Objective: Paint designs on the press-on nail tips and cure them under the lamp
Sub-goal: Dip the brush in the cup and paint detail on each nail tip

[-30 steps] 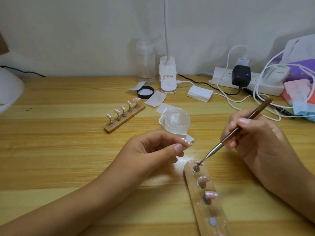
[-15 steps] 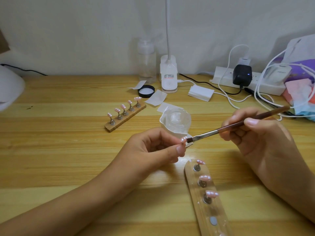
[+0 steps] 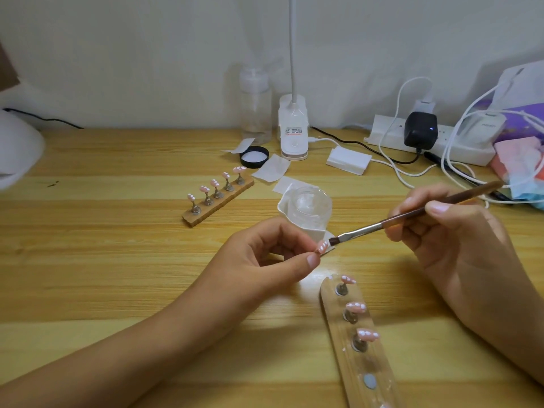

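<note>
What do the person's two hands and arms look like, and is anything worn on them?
The left hand and the right hand are bare: no gloves, rings, watch or bracelet show. The left forearm and the right forearm are bare too, with no sleeve in view. The left thumbnail and the right thumbnail are short, with no painted design visible.

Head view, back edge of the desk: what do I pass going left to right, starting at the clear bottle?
clear bottle → gooseneck lamp base → white box → black adapter → white charger
</note>
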A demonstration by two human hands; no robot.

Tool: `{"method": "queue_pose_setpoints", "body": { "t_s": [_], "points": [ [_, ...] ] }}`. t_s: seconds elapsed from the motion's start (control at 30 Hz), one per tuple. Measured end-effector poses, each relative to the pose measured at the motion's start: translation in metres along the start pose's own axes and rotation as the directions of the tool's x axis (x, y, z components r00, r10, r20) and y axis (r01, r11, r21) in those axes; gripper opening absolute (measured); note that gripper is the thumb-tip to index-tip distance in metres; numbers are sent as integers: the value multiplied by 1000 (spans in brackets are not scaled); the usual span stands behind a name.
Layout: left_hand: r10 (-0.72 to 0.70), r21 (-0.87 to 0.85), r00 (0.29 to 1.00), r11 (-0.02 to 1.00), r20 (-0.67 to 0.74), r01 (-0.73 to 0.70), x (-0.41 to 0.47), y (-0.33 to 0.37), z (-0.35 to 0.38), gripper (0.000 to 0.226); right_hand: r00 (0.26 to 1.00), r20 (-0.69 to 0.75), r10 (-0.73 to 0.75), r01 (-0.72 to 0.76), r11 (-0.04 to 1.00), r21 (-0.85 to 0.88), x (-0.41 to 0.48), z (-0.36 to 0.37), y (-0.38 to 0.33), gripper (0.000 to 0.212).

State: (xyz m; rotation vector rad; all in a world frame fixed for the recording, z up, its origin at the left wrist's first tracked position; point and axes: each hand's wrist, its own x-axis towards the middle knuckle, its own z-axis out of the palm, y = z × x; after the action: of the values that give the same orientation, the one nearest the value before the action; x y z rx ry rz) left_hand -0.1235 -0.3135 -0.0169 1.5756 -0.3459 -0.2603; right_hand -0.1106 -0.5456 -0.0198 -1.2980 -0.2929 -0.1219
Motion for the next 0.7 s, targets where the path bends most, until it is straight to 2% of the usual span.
{"method": "queue_pose_setpoints", "body": {
  "t_s": [0.13, 0.23, 0.5, 0.63, 0.7],
  "points": [
    [-5, 10, 1000, 1000, 3, 5, 0, -1, 0, 10, 998, 56, -20, 21, 999, -32, -4, 3, 0, 36],
    [-6, 0, 1000, 1000, -4, 6, 0, -2, 1, 9, 998, 60, -26, 29, 998, -49, -4, 2, 0, 21],
    [16, 11, 1000, 1000, -3, -16, -1, -2, 0, 7, 998, -26, -63, 58, 988, -143, -4, -2, 3, 17],
    [17, 22, 1000, 1000, 5, -17, 0, -3, -1, 5, 995, -68, -69, 64, 995, -70, -2, -3, 1, 29],
    [20, 31, 1000, 999, 10, -21, 0, -3, -1, 6, 996, -71, -53, 53, 999, -3, -2, -1, 0, 27]
  ]
}}
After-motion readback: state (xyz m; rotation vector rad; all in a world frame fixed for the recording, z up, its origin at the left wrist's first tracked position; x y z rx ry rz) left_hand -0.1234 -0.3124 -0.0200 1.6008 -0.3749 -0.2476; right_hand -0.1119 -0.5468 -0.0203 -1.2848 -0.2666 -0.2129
